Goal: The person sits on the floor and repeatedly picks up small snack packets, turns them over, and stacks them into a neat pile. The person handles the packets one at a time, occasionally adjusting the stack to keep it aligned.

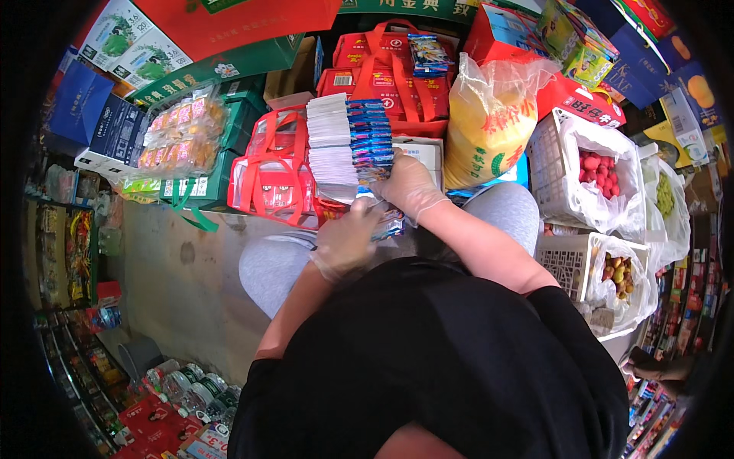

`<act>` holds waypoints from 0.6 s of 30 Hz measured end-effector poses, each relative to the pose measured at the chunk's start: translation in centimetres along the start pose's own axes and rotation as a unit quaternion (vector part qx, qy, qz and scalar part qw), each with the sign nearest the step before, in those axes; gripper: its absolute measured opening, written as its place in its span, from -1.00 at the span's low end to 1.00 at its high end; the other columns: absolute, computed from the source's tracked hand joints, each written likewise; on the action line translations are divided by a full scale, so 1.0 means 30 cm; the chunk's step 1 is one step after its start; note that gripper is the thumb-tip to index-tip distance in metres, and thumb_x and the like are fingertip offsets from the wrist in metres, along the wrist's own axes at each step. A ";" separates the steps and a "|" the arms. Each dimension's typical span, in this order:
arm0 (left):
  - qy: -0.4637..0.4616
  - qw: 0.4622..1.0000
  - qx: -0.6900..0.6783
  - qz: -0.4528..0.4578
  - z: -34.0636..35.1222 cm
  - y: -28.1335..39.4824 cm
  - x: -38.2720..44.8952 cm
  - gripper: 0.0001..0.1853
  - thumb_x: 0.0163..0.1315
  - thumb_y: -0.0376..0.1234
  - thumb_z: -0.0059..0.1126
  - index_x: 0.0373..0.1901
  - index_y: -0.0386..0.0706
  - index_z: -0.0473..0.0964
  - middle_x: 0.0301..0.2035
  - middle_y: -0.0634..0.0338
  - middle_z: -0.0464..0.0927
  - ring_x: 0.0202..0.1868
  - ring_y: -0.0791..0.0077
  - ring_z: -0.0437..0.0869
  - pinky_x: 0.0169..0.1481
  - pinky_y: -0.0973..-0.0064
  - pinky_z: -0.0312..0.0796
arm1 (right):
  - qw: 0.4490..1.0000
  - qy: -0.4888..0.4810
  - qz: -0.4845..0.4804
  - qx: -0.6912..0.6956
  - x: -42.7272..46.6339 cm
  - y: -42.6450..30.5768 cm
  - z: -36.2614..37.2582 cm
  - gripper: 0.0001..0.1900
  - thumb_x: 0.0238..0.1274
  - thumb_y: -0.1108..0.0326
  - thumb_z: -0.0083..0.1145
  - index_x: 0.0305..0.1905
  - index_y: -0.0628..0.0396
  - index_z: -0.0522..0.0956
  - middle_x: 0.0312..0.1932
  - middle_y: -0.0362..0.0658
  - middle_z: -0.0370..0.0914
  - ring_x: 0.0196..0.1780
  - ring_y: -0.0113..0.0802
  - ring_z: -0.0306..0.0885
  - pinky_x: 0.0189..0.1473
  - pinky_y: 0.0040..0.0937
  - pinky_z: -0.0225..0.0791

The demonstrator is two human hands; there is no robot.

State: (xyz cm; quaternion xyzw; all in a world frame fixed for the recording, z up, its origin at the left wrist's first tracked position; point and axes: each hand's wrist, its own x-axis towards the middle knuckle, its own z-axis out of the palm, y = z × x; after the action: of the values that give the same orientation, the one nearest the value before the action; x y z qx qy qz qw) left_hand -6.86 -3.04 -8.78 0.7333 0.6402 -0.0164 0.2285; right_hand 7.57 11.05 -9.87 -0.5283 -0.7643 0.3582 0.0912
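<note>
A long row of blue foil packets (370,137) overlaps in front of me, with two bundles of white paper-like slips (331,166) along its left side. My right hand (410,183), in a thin clear plastic glove, grips the near end of the row at its right edge. My left hand (347,235), gloved the same way and blurred by motion, is just below the white bundles. Its fingertips lie close to another blue packet (391,225) beneath my right hand; their grip is unclear. Red clear-sided bags (272,186) lie left of the row.
Behind the row are red carrier boxes (373,83) with more blue packets (429,54) on top. A sack of yellow grain (487,126) stands to the right, beside white crates (545,155) of fruit. Packaged snacks (183,132) sit at left; bottles (198,390) stand behind me.
</note>
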 end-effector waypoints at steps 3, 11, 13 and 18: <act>0.005 1.000 0.002 0.003 -0.001 0.002 0.003 -0.26 0.17 -0.26 0.47 0.44 0.09 0.42 0.39 0.04 0.39 0.03 -0.12 0.81 0.05 -0.05 0.70 | 1.000 0.013 0.008 0.008 0.001 0.011 0.025 -0.29 0.12 0.16 0.55 0.27 0.32 0.47 -0.03 0.33 0.75 0.11 0.28 0.75 0.23 0.00 0.60; 0.062 0.997 -0.051 0.016 -0.007 -0.015 -0.016 -0.40 0.28 -0.31 0.28 0.40 0.08 0.49 0.37 0.06 0.47 -0.02 -0.12 0.83 -0.02 -0.06 0.69 | 1.000 0.009 0.010 0.022 -0.015 0.016 0.009 -0.30 0.12 0.18 0.56 0.27 0.29 0.46 -0.01 0.31 0.76 0.13 0.24 0.76 0.24 -0.01 0.60; 0.077 0.994 -0.071 0.024 -0.014 -0.029 -0.023 -0.40 0.28 -0.32 0.28 0.40 0.06 0.50 0.42 0.07 0.45 0.00 -0.12 0.83 0.00 -0.03 0.70 | 0.999 0.001 0.020 0.034 -0.013 0.012 0.000 -0.30 0.11 0.19 0.58 0.27 0.28 0.47 0.02 0.28 0.77 0.16 0.20 0.77 0.26 -0.03 0.60; 0.149 0.981 -0.105 0.063 0.016 -0.054 -0.026 -0.41 0.28 -0.34 0.29 0.39 0.01 0.53 0.49 0.08 0.42 0.05 -0.10 0.82 0.07 0.04 0.70 | 0.995 -0.047 0.060 0.057 -0.002 0.006 -0.027 -0.19 -0.02 0.10 0.66 0.30 0.25 0.49 0.14 0.25 0.75 0.25 0.11 0.76 0.31 -0.12 0.57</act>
State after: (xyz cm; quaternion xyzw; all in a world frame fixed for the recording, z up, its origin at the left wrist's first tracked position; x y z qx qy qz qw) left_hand -8.41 -3.81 -9.46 0.7381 0.6180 0.1746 0.2070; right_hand 8.16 11.39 -9.39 -0.5502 -0.7130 0.4300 0.0634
